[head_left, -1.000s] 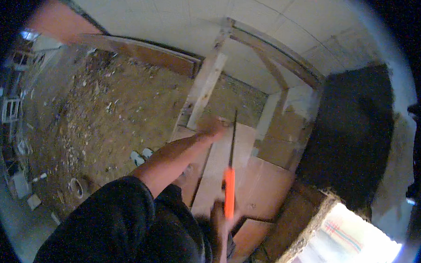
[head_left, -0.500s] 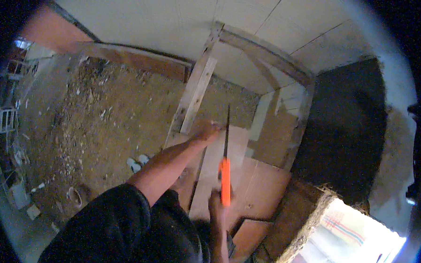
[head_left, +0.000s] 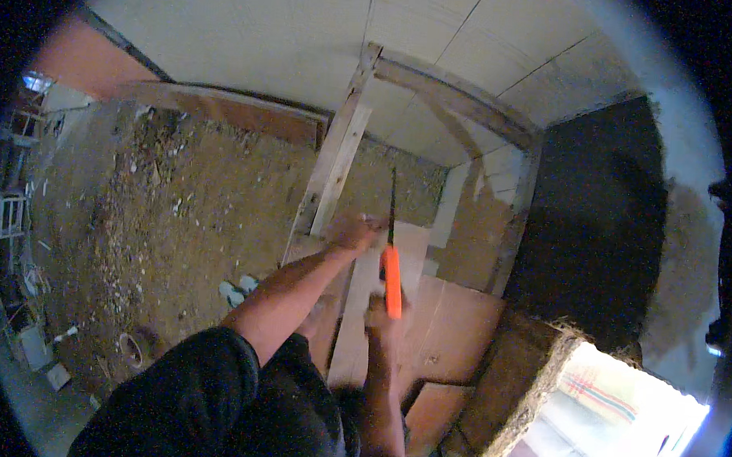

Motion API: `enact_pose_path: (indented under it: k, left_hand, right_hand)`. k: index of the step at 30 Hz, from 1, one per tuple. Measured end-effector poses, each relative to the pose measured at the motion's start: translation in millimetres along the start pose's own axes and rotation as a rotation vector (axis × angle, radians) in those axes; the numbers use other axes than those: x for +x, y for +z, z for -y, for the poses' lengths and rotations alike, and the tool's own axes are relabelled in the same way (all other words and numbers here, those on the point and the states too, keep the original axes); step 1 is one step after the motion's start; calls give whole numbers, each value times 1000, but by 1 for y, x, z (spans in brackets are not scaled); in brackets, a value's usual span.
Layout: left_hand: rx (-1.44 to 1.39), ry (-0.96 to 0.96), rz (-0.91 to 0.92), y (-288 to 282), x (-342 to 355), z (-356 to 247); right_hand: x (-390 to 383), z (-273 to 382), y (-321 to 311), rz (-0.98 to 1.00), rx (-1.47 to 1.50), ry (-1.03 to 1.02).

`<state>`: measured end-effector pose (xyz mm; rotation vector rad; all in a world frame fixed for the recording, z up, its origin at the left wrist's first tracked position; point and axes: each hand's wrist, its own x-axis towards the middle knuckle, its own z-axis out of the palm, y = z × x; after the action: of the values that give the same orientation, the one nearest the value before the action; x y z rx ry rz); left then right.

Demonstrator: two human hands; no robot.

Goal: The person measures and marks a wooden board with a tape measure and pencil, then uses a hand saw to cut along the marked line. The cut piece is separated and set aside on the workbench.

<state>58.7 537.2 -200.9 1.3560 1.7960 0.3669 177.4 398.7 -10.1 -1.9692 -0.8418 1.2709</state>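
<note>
My right hand [head_left: 385, 315] is wrapped round the orange handle of a handsaw [head_left: 392, 283]. The saw's thin dark blade points away from me and crosses the far end of a pale wooden board [head_left: 357, 330]. At that far end, close to the blade's left side, my left hand [head_left: 358, 231] grips the board. Its fingertips are blurred and partly hidden. The board lies lengthwise in front of me on a reddish-brown panel surface [head_left: 460, 318].
A wooden frame [head_left: 336, 158] rises beyond the board, against a pale panelled wall [head_left: 252, 31]. Dirt ground with scattered bits [head_left: 179, 212] spreads to the left, with a round container [head_left: 132, 347] on it. A dark panel [head_left: 595, 222] and a bright printed sack [head_left: 603, 410] are at right.
My right hand and the saw have moved forward, away from my body, along the line of the blade. My left hand stays at the board's far end.
</note>
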Motion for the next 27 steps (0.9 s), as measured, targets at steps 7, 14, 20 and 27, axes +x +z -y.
enact_pose_path:
  k: [7,14,20,27]
  left_hand:
    - [149,16,-206,-19,-27,-18]
    - [43,-70,64,-28,-28,-26]
    - [19,-31,28,-33,-27,-29]
    - [176,-134,36,-20,-17,-25]
  right_hand:
    - [-71,1,-32,9,-15,-173]
    - [-35,3,-16,28,-329,150]
    - [-35,-4,-16,-67,-65,-182]
    - [-86,5,-38,42,-12,187]
